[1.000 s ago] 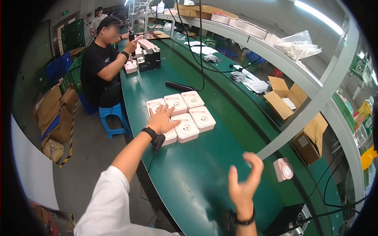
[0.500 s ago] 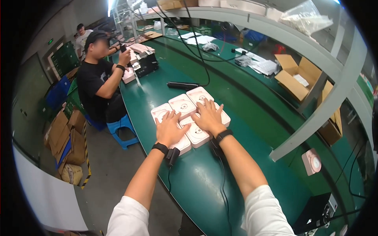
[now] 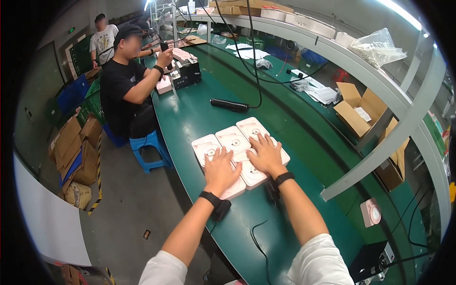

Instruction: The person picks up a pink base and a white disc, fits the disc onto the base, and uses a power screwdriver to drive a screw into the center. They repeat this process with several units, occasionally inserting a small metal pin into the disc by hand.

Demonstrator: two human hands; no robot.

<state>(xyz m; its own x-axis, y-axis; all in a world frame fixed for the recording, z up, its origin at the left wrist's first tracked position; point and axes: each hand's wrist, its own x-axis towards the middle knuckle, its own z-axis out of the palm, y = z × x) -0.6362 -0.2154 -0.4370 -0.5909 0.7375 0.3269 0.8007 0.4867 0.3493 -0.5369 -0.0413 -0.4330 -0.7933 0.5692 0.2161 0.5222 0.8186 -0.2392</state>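
You are working on a factory assembly line: a long green workbench (image 3: 199, 118) is running past you, a seated co-worker (image 3: 126, 90) is handling parts further along it, cables are hanging from an overhead shelf rail (image 3: 332, 42), and cardboard cartons (image 3: 356, 102) are piling up alongside.

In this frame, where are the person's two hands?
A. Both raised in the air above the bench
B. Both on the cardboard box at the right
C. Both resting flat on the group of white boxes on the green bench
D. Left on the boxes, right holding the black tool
C: the left hand and the right hand lie palm-down on the white boxes grouped on the green bench, while the black tool lies untouched farther away.
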